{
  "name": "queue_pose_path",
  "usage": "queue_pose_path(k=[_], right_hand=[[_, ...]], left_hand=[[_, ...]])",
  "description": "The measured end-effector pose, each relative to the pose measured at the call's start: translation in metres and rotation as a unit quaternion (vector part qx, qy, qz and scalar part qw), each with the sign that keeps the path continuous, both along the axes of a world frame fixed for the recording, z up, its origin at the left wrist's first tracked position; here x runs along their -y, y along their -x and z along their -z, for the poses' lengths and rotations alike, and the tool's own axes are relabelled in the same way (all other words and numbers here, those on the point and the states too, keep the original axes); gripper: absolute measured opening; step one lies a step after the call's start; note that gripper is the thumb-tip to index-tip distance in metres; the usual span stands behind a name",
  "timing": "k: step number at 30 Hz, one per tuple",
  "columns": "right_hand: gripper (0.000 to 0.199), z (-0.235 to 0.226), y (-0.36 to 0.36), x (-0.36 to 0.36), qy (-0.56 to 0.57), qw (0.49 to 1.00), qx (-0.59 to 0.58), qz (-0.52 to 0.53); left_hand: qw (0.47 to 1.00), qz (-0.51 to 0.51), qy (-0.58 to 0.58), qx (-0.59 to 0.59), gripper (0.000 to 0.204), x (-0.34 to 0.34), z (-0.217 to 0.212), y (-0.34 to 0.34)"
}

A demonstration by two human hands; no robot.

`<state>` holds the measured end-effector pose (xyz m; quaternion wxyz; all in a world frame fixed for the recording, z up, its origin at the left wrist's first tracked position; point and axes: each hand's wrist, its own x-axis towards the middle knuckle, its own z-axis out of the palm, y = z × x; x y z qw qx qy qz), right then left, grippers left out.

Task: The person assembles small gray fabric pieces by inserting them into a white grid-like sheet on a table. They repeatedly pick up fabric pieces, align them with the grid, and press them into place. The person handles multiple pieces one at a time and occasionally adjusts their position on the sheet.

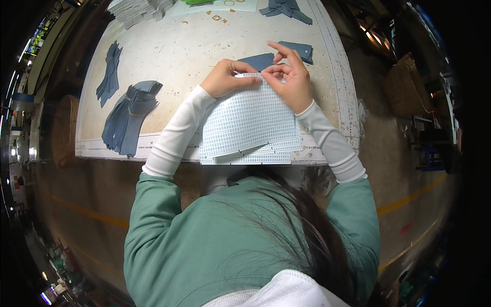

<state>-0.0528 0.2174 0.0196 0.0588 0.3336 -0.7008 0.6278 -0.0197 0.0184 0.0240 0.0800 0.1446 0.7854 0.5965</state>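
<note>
In the head view, your left hand [223, 78] and right hand [292, 80] meet at the far edge of a stack of label sheets [249, 125], white sheets printed with a grid of small blue rectangles, lying on the tabletop [189, 51] just in front of you and reaching its near edge. Your left fingers [246, 68] curl down onto the top edge of the sheets, pressed together and pinching at that edge; your right thumb and fingers pinch close beside them, with the index finger [277, 48] raised and stretched out. What exactly sits between the fingertips is too small to tell; it looks like one label being picked off. Just beyond your hands lie two blue fabric pieces [302, 50], touching or nearly touching your fingers. As a judgement, the work is somewhere in the middle: a banded bundle of blue pieces [128, 117] lies to your left, a smaller bundle [109, 74] farther left, more at the far right corner [286, 9], and a pale stack [138, 10] at the far left corner, so much seems left. Whether any piece already bears a label cannot be made out. Your head and green top hide the near edge of the sheets, and the far bundles are cut off by the frame.
</note>
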Motion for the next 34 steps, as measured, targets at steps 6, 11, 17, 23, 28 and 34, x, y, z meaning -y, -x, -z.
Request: queue_pose_path(k=[6, 11, 17, 23, 28, 34], right_hand=[[0.064, -0.006, 0.004, -0.001, 0.001, 1.0, -0.017, -0.013], [0.066, -0.011, -0.005, 0.004, -0.07, 0.976, -0.201, -0.049], [0.064, -0.009, -0.005, 0.004, -0.091, 0.969, -0.226, -0.044], [0.057, -0.004, 0.01, -0.001, 0.019, 0.998, 0.027, -0.048], [0.028, -0.002, 0.048, -0.018, -0.172, 0.984, 0.013, 0.035], [0.012, 0.018, 0.066, -0.024, -0.278, 0.943, -0.167, 0.076]], left_hand=[[1.0, 0.007, 0.019, 0.0, 0.012, -0.001, 0.002, 0.0], [1.0, 0.008, 0.019, 0.01, 0.017, 0.002, 0.008, 0.001], [1.0, -0.008, 0.028, 0.001, 0.019, 0.002, 0.012, 0.004], [0.996, 0.012, 0.069, -0.049, 0.018, -0.002, 0.005, 0.001], [0.933, -0.03, 0.241, -0.266, 0.018, 0.001, -0.007, 0.034], [0.934, 0.0, 0.278, -0.224, 0.026, -0.006, -0.002, 0.044]])
